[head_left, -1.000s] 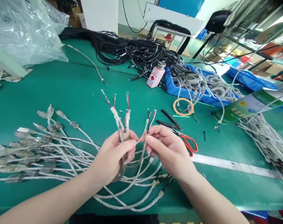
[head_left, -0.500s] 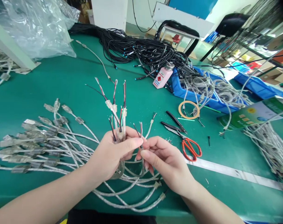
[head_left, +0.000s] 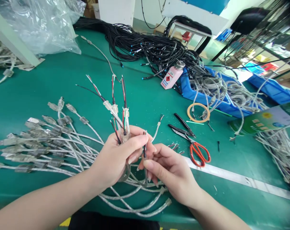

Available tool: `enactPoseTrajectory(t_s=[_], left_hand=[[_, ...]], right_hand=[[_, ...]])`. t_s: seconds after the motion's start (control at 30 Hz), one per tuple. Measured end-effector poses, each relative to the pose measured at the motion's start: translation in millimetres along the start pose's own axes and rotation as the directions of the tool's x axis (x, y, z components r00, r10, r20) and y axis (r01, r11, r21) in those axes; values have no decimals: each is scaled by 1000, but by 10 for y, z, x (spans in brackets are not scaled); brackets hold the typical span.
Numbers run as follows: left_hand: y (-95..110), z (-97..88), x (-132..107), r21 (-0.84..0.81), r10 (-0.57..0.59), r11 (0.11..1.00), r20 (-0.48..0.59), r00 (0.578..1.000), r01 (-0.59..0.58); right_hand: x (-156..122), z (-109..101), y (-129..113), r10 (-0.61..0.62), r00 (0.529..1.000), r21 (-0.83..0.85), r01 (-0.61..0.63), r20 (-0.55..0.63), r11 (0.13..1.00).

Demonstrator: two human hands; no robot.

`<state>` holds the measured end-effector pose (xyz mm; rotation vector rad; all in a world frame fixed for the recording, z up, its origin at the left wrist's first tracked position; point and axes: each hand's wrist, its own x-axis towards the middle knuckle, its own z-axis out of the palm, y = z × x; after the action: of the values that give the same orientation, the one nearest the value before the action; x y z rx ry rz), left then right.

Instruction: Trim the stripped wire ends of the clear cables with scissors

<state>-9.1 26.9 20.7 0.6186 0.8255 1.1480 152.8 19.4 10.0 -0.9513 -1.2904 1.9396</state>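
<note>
My left hand (head_left: 119, 153) is wrapped round several clear-jacketed cables (head_left: 113, 108), whose split ends with red, white and black wires stick up above the fingers. Its thumb and forefinger also pinch the wires of one more cable end (head_left: 145, 150). Just below, my right hand (head_left: 167, 171) grips that same cable by its jacket between thumb and fingers. More of the cables (head_left: 135, 210) loop on the green mat under both hands. To the left, their USB plugs (head_left: 30, 140) lie fanned out in a pile.
Red-handled scissors (head_left: 199, 153) and black-handled pliers (head_left: 184, 126) lie right of my hands. Behind them are a tape ring (head_left: 198, 112), a pink bottle (head_left: 172, 75) and a blue bin (head_left: 195, 91) of coiled cables. Black cables (head_left: 154, 51) heap along the back, near a plastic bag (head_left: 44, 25).
My left thumb and forefinger have closed over the wires of the single cable end, which now show less above them. The view has shifted slightly; both hands keep their hold.
</note>
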Motion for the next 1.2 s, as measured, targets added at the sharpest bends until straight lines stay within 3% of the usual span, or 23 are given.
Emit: enactPoseTrajectory(t_s=[0.23, 0.53, 1.0, 1.2], left_hand=[[22, 29, 0, -96, -50, 994, -35, 998, 47], [36, 10, -29, -152, -63, 987, -37, 997, 56], [29, -16, -42, -122, -61, 990, 25, 998, 64], [15, -19, -23, -72, -56, 996, -36, 998, 54]], right_hand=[[14, 31, 0, 70, 997, 43, -72, 42, 997], [-2, 40, 31, 65, 996, 74, -70, 68, 995], [0, 70, 69, 41, 993, 113, -53, 107, 992], [-6, 57, 69, 46, 993, 104, -57, 108, 993]])
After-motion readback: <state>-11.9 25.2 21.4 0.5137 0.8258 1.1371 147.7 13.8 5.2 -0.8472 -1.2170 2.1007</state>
